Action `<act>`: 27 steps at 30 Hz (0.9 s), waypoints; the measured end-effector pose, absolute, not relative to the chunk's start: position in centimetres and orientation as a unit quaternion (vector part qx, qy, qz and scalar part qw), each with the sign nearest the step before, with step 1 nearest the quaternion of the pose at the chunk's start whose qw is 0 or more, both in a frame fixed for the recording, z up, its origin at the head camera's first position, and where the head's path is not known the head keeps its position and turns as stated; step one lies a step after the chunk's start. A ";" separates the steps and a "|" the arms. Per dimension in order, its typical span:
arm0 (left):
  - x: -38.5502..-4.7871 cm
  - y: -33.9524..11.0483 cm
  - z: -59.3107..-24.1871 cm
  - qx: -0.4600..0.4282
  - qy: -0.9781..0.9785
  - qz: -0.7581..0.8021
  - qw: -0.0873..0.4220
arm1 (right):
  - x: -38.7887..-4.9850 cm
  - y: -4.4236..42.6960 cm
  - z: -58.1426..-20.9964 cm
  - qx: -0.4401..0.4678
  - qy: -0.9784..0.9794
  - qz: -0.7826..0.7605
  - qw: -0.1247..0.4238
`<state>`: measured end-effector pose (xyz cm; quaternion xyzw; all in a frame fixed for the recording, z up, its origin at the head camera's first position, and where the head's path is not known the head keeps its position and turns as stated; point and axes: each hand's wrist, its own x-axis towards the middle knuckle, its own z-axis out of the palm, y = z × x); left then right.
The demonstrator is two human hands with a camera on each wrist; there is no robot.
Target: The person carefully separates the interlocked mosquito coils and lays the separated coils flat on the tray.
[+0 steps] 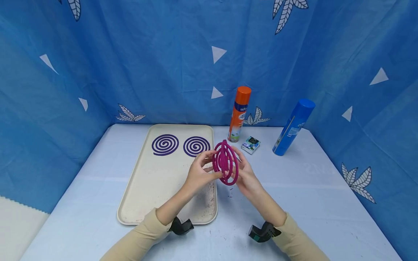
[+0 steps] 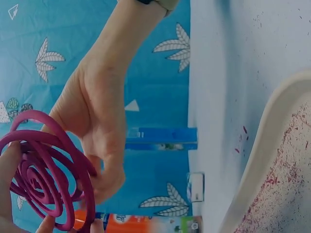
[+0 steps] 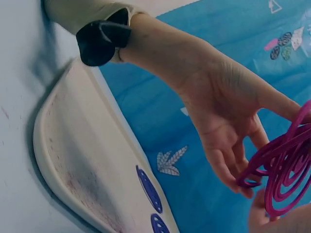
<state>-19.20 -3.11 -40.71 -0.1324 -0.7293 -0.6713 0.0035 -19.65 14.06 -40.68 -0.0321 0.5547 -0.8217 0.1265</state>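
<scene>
Both hands are on the pink coil [image 1: 224, 159] — up in the air, just past the right edge of the tray [image 1: 153, 195], its loops standing on edge and crossing one another. The left hand [image 1: 200, 173] pinches it from the left, thumb low and fingers higher; the right hand [image 1: 245, 176] holds the other side with its fingers bent. On the tray, two purple coils [image 1: 165, 144] lie flat, side by side. Beyond — an orange can [image 1: 239, 116], a small box [image 1: 251, 145] and a blue can [image 1: 294, 127], left to right.
</scene>
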 end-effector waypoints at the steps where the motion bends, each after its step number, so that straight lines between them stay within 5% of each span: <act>1: -19.3 -3.1 -40.7 -0.133 -0.728 -0.672 0.006 | -19.7 14.2 -40.5 -0.025 0.555 -0.823 0.121; 11: -20.7 -4.3 -40.6 -0.068 -0.665 -0.742 -0.060 | -20.8 16.4 -38.9 0.027 0.534 -0.840 0.092; 18: -21.0 -5.1 -39.6 -0.046 -0.639 -0.761 -0.108 | -21.0 17.7 -38.4 -0.030 0.551 -0.822 0.140; 27: -20.8 -6.6 -38.3 -0.108 -0.672 -0.729 -0.079 | -21.0 18.3 -38.3 -0.087 0.592 -0.785 0.159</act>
